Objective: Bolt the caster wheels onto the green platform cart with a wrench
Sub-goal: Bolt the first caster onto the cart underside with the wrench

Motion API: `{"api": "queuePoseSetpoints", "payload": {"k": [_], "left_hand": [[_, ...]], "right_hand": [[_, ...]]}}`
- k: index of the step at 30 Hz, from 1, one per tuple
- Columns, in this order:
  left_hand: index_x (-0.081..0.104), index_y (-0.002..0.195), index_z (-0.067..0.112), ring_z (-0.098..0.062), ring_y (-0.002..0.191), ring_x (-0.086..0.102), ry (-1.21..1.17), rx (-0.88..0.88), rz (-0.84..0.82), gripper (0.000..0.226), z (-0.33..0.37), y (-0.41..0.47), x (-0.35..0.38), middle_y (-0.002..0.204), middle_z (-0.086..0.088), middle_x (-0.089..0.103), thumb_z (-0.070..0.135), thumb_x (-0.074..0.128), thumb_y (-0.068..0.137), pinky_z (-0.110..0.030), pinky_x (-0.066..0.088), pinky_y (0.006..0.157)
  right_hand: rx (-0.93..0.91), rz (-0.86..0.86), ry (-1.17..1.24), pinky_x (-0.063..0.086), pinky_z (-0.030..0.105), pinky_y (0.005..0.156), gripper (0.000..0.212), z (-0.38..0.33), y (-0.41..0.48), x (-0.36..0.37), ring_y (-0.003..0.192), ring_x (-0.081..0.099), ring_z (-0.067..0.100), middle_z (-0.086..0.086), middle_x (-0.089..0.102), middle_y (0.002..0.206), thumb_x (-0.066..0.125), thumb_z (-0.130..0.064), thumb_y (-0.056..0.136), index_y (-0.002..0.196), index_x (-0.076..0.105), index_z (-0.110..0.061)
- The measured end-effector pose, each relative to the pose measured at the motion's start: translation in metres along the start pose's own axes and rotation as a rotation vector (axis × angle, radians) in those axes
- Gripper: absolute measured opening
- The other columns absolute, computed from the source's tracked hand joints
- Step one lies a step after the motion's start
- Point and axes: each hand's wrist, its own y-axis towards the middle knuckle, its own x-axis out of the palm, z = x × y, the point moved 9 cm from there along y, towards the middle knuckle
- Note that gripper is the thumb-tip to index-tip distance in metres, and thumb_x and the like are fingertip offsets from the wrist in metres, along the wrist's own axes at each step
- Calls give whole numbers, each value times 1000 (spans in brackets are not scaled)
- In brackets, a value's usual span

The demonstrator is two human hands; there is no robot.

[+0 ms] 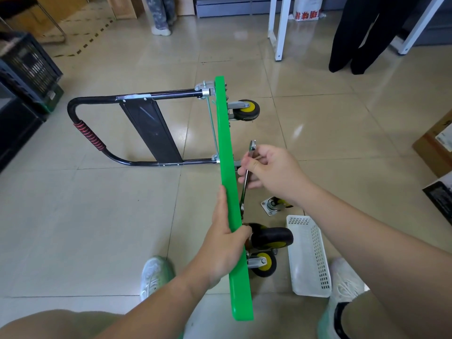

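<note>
The green platform cart [226, 148] stands on edge on the tiled floor [122, 204], its black handle [88, 135] lying out to the left and its underside facing right. The job looks partly done. One far caster [245, 113] juts from the underside at the far end, and two near casters [271, 237] sit against it close to the person. Whether their bolts are fully tightened cannot be told from here. A loose caster [275, 206] lies on the floor just beside the cart, mounting plate up, so at least one wheel is probably left to fit. A grey bracket shows on the underside behind the right hand, but what it carries is hidden.

The left hand [225, 243] grips the top edge of the platform, thumb on the left face and fingers curled over onto the wheel side, steadying the cart. The right hand [266, 167] holds the wrench [245, 189] by the upper part of its shank, fingers closed round it. The tool slants down along the underside, its lower end close to the platform just above the nearest wheel. Whether that end sits on a bolt head cannot be seen. A white plastic basket [309, 255] lies on the floor to the right of the casters.
</note>
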Motion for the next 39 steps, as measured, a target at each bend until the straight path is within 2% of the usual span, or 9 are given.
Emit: {"api": "queuePoseSetpoints", "payload": {"k": [4, 11, 15, 20, 26, 29, 32, 35, 39], "left_hand": [[-12, 156, 56, -5, 148, 32, 45, 9, 1, 100, 4, -1, -1, 167, 24, 13, 13, 58, 99, -29, 34, 120], [-14, 150, 63, -5, 157, 15, 116, 13, 8, 100, 2, 1, -1, 171, 20, 5, 22, 57, 93, -42, 23, 128], [-12, 161, 45, 4, 155, 1, 180, 46, -1, 95, 6, 1, 1, 171, 19, -4, 13, 54, 100, -21, 8, 124], [-11, 161, 42, 12, 149, 3, 241, 65, -1, 89, 7, 3, 1, 166, 22, 2, 17, 52, 103, -1, 5, 108], [-11, 155, 57, 1, 157, 8, 197, 86, -29, 80, 3, 2, -4, 171, 23, 3, 33, 49, 108, -32, 16, 129], [-11, 154, 62, -1, 152, 25, 145, 51, -49, 79, -2, 1, -5, 168, 25, 16, 38, 48, 108, -15, 30, 114], [-8, 155, 61, 0, 153, 23, 112, 63, -44, 78, -4, 2, -5, 168, 23, 19, 33, 49, 108, -18, 25, 120], [-8, 154, 61, 0, 148, 33, 116, 45, -48, 78, -5, 2, -5, 168, 21, 22, 32, 48, 108, -1, 32, 101], [-8, 156, 58, 24, 113, 50, 115, 33, -54, 78, -6, 2, -4, 167, 17, 25, 30, 47, 109, 3, 39, 77]], "right_hand": [[70, -59, -11, 63, 41, 75, 9, 9, 18, 4, 82, 76, 28, 14, 74, 95, 60, -23, 99, 98, 63, -14], [165, -116, -21, 62, 42, 78, 12, 27, 26, 15, 95, 72, 38, 12, 73, 98, 61, -23, 99, 101, 64, -11], [139, -71, -37, 62, 43, 81, 13, 27, 25, 15, 88, 66, 26, 9, 73, 99, 61, -23, 99, 103, 67, -12], [97, -31, -123, 60, 34, 82, 16, 19, 25, 13, 97, 72, 21, 2, 76, 93, 64, -27, 97, 102, 71, -13], [132, -65, -73, 62, 37, 80, 12, 22, 26, 11, 86, 73, 23, 10, 75, 92, 66, -20, 96, 101, 68, -9], [139, -66, -43, 62, 36, 77, 8, 24, 26, 11, 83, 73, 23, 12, 74, 93, 65, -18, 96, 98, 66, -10], [128, -52, -56, 62, 33, 73, 6, 24, 25, 10, 79, 73, 22, 13, 73, 92, 64, -17, 97, 96, 66, -12], [124, -45, -64, 62, 31, 70, 9, 24, 26, 11, 77, 72, 21, 13, 73, 91, 64, -16, 97, 100, 67, -9], [128, -40, -70, 59, 27, 63, 10, 22, 26, 12, 74, 72, 18, 10, 72, 87, 65, -15, 96, 101, 68, -7]]}}
